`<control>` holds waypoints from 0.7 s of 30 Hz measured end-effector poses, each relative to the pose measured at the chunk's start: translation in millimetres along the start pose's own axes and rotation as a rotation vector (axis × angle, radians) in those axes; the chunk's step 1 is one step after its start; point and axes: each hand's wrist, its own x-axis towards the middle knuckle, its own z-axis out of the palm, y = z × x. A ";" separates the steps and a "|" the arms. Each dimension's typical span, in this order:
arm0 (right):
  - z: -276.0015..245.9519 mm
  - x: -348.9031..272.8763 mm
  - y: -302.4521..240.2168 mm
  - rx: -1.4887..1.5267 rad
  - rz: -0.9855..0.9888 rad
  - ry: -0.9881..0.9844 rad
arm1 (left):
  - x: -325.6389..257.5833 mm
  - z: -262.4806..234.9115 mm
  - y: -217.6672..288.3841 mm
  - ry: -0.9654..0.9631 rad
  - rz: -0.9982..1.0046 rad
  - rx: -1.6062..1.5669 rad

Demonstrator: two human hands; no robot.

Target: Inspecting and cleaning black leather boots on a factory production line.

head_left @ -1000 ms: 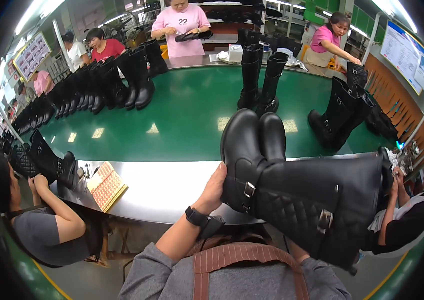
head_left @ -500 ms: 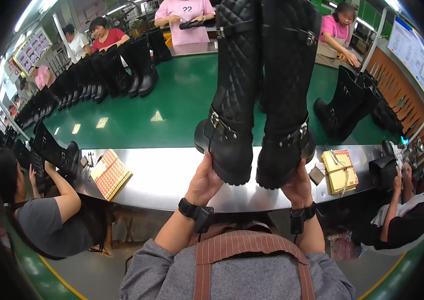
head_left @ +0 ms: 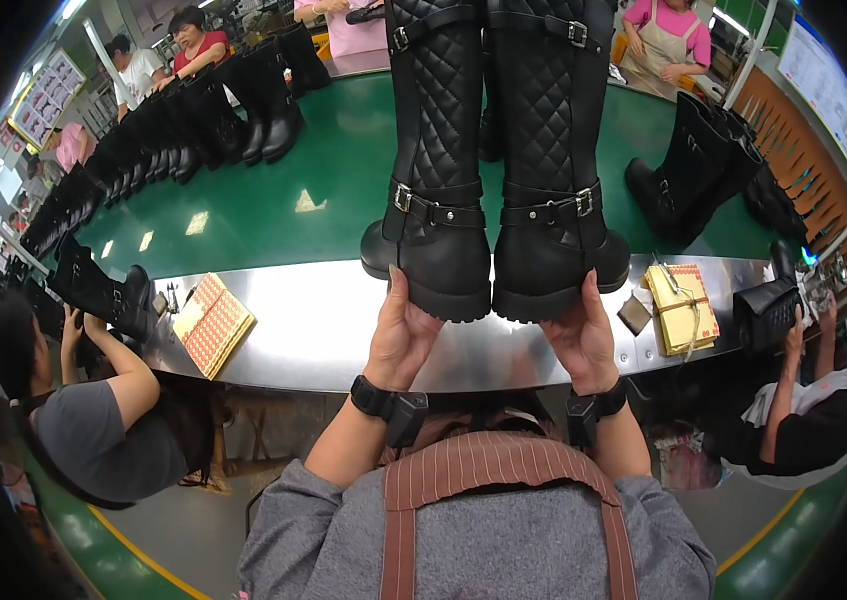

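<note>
A pair of tall black boots is held upright, long axes vertical, soles down and shafts rising out of the top of the view. The toes are pointed toward the person holding them. The left boot point(head_left: 436, 170) is cupped at its toe and sole by the left hand point(head_left: 404, 335), fingers spread and curved up against the toe cap. The right boot point(head_left: 554, 170) is gripped the same way by the right hand point(head_left: 582, 338), thumb and fingers wrapped around the sole's front edge. Each hand is placed directly below its boot, touching it. The boots are pressed side by side, just above the near edge of the shiny steel worktop point(head_left: 324, 335).

Quilted diamond stitching is seen on both shafts, smooth leather on the feet, a buckled strap around each ankle and another near the top, and thick ridged soles.

On the worktop, a flat orange patterned box point(head_left: 212, 322) is lying left of the boots, and a bundle of tan cards point(head_left: 682, 305) right of them. Beyond the worktop, a green conveyor point(head_left: 274, 205) carries rows of more black boots point(head_left: 194, 135).
</note>
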 end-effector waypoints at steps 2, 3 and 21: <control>-4.2 1.2 0.6 -0.062 0.000 0.024 | -0.3 -2.3 -1.1 -0.009 0.020 0.001; -6.2 2.0 1.4 -0.069 -0.002 0.002 | -0.5 -3.8 -1.8 -0.041 0.043 0.000; -29.4 4.9 13.6 -0.159 -0.105 -0.045 | 0.5 -14.9 -5.1 -0.096 0.133 -0.001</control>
